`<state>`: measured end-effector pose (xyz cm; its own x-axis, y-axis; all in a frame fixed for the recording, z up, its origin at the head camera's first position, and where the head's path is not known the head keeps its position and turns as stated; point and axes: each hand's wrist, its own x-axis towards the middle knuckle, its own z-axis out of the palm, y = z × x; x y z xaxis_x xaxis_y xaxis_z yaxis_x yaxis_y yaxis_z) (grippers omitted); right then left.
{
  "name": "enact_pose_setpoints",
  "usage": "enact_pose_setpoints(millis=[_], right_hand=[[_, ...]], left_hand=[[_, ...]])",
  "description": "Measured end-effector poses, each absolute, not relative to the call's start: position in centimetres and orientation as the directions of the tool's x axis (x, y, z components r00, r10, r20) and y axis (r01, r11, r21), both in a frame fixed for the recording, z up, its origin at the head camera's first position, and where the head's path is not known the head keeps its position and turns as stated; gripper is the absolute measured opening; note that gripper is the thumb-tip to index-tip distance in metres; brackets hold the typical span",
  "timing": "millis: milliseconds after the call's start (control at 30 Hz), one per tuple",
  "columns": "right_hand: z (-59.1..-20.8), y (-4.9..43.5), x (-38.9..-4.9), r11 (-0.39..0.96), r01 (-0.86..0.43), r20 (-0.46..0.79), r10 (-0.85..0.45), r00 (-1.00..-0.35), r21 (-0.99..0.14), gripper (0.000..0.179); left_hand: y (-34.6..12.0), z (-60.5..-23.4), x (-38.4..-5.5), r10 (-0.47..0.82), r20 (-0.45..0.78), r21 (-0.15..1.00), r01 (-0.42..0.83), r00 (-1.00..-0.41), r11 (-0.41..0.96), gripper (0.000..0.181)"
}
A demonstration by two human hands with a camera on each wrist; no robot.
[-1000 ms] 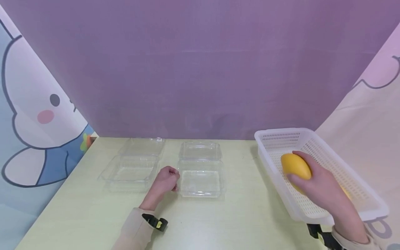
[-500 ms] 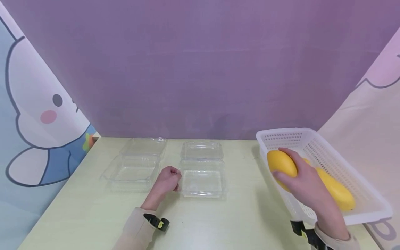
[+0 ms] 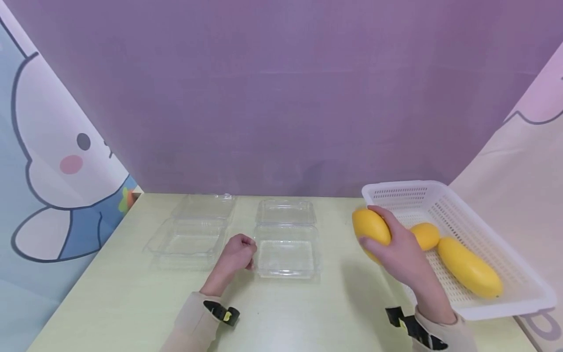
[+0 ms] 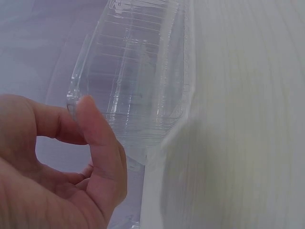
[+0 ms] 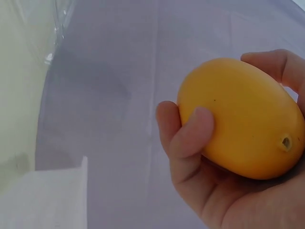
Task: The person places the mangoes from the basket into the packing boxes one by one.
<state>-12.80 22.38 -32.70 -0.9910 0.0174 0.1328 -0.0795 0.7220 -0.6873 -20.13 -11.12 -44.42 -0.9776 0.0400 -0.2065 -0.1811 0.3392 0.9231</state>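
My right hand grips a yellow mango, with fingers and thumb wrapped round its sides. It is above the table, just left of a white perforated basket. In the right wrist view the mango shows a small stem scar. At the table's middle, my left hand pinches the left rim of a clear plastic clamshell box between thumb and finger. That box lies open, its lid folded back towards the wall. The left wrist view shows the pinched rim of the box closely.
Inside the basket lie a small mango and a longer mango. A second open clamshell box stands left of my left hand. Behind the pale table rises a purple cloth wall.
My right hand has carried the mango left, from over the basket to above the table beside it. The two mangoes in the basket have come into fuller view. My left hand stays on the box.
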Motion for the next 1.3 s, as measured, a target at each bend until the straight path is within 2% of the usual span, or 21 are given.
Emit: enact_pose_setpoints(millis=[333, 867, 1300], right_hand=[[-33.7, 20.8, -13.7, 0.705, -0.100, 0.153, 0.012, -0.988, -0.702, 0.064], [-35.7, 17.0, -16.0, 0.604, -0.155, 0.173, -0.029, -0.984, -0.781, 0.062], [-37.5, 14.2, -17.5, 0.561, -0.131, 0.168, 0.015, -0.986, -0.817, 0.064]], left_hand=[[-11.1, -44.5, -20.2, 0.037, -0.203, 0.919, -0.177, -0.978, 0.353, 0.016], [-10.9, -44.5, -20.1, 0.032, -0.196, 0.924, -0.174, -0.980, 0.339, 0.018], [-10.8, -44.4, -20.0, 0.034, -0.207, 0.922, -0.184, -0.978, 0.340, 0.016]])
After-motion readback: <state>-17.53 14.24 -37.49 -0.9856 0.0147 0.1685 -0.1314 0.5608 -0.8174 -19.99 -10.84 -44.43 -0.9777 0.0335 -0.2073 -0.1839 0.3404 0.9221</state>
